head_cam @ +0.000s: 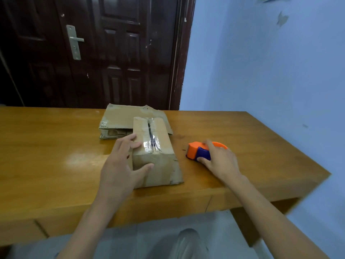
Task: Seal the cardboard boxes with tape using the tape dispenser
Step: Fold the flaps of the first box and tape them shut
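Note:
A small cardboard box (158,146) stands in the middle of the wooden table (46,165), with clear tape along its top seam and a dark gap still showing there. My left hand (121,165) grips its near left corner, fingers on top and thumb on the front face. Behind it lies a flattened cardboard box (119,120). To the right, an orange and blue tape dispenser (199,150) rests on the table, and my right hand (218,159) is wrapped over it.
A dark wooden door (93,53) with a metal handle stands behind the table. A blue wall (270,71) runs along the right side. The table's right edge lies close to the dispenser, and its front edge is near my arms.

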